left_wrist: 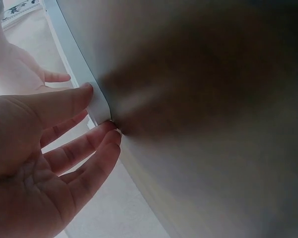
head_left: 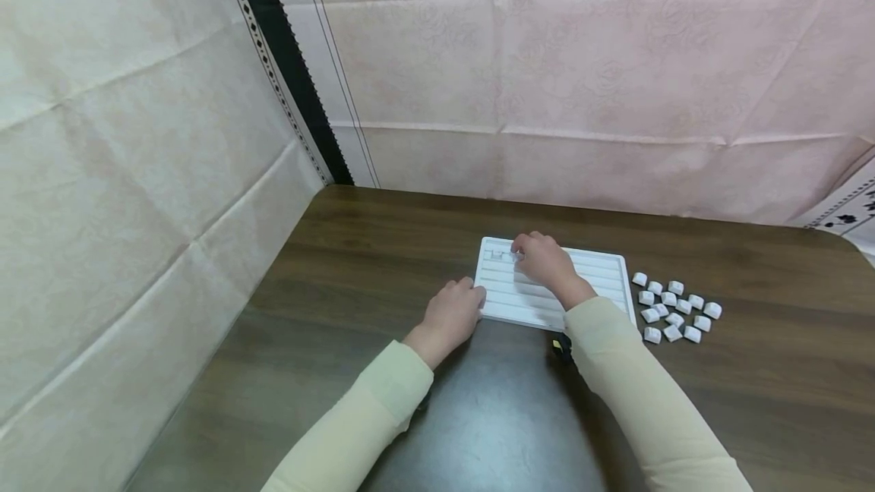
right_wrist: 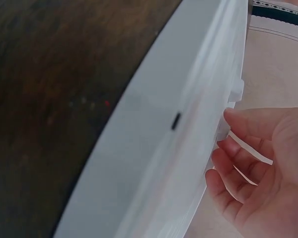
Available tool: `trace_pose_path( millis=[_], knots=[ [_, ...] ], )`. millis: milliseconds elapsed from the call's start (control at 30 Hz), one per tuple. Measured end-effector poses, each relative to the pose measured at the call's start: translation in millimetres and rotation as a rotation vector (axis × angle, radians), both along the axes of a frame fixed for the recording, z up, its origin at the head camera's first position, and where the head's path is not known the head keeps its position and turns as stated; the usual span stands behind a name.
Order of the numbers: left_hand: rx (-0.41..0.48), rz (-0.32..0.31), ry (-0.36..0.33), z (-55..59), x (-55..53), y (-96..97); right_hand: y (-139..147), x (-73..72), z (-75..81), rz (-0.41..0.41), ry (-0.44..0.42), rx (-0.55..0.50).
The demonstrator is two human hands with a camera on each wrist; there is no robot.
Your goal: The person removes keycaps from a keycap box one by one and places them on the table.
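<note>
A white ridged tray (head_left: 526, 302) lies on the brown table. At its front left corner is my left hand (head_left: 453, 310), with the thumb and fingers gripping the rim; the left wrist view shows the thumb (left_wrist: 82, 96) on the tray's side. Over the tray's back left part, my right hand (head_left: 544, 258) pinches a small white block (right_wrist: 222, 130) between thumb and fingers, close to the tray surface. Another white block (right_wrist: 237, 90) stands on the tray just beyond the fingertips. In the head view, the right hand partly hides these blocks.
Several loose white blocks (head_left: 673, 310) lie scattered on the table (head_left: 772, 370) to the right of the tray. A small black object (head_left: 562, 348) shows beside the right sleeve. Pale cloth (head_left: 581, 82) hangs behind the table and along its left side.
</note>
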State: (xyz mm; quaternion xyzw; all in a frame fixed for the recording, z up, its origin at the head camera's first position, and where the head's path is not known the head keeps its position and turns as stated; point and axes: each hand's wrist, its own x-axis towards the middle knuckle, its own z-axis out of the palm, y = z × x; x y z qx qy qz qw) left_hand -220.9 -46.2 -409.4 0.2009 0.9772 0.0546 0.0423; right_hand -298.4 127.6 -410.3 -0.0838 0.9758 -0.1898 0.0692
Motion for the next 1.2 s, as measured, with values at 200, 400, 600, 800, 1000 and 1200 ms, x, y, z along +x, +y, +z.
trace_pose_path(
  millis=[200,400,600,800,1000,1200],
  knots=[
    [0.001,-0.002,0.009,0.1,0.9,-0.3,-2.4,-1.6,-3.4,-0.007,0.021,0.030],
    [0.000,-0.005,0.003,-0.5,1.5,-0.4,-4.1,-2.3,-7.3,-0.024,0.036,0.058],
    [0.001,-0.001,-0.003,-0.8,1.3,-0.3,-4.9,-1.7,-7.0,-0.031,0.053,0.059],
    [-0.010,0.003,0.005,-0.6,0.0,1.3,0.3,1.0,-2.4,-0.028,0.056,0.052],
    [-0.016,0.004,0.024,-1.1,0.4,1.8,16.4,4.2,3.2,-0.020,0.063,0.025],
    [-0.014,0.005,0.033,0.3,0.9,1.5,38.0,8.2,9.8,-0.033,0.062,0.011]
  ],
)
